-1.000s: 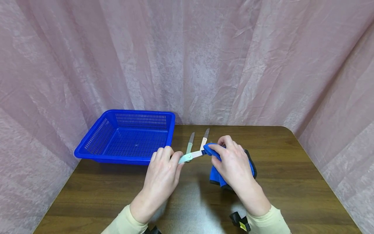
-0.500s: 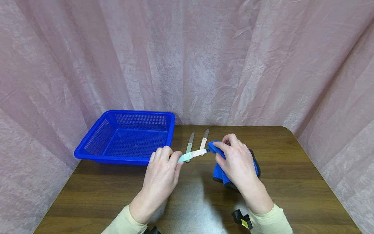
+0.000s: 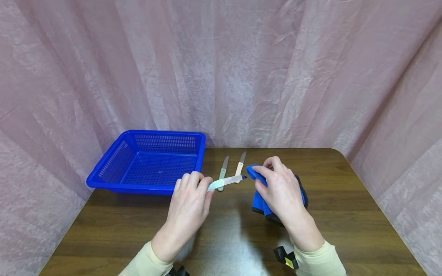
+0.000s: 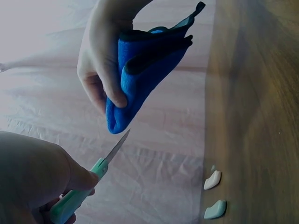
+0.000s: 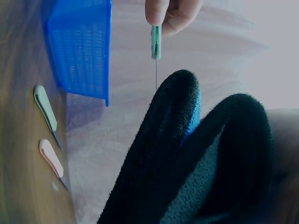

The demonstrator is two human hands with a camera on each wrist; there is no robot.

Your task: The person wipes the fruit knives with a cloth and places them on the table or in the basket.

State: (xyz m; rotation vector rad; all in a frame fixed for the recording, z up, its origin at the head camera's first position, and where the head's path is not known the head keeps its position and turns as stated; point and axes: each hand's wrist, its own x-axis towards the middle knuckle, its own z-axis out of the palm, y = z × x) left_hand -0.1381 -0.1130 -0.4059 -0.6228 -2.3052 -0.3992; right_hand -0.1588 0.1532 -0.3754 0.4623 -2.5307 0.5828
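In the head view my left hand (image 3: pixel 189 199) grips the mint-green handle of a small folding knife (image 3: pixel 221 184), its blade out and pointing right. My right hand (image 3: pixel 281 189) pinches a folded blue cloth (image 3: pixel 261 203) with black edging between thumb and fingers. A narrow gap separates the blade tip from the cloth's folded corner. The left wrist view shows the knife (image 4: pixel 77 198) tilted up below the cloth (image 4: pixel 145 79). Much of the right wrist view is filled by the cloth's dark edging (image 5: pixel 154 149), with the knife handle (image 5: pixel 156 43) above it.
Two more knives lie on the wooden table (image 3: pixel 338 214) with blades out: a green one (image 3: pixel 222 174) and a cream-pink one (image 3: pixel 239 167). A blue slotted plastic basket (image 3: pixel 145 188) stands at the back left. Pink curtains (image 3: pixel 221 76) hang behind the table.
The cloth and right hand have moved right, away from the knife, so its blade tip now shows bare. My left hand has shifted slightly left, still holding the knife.
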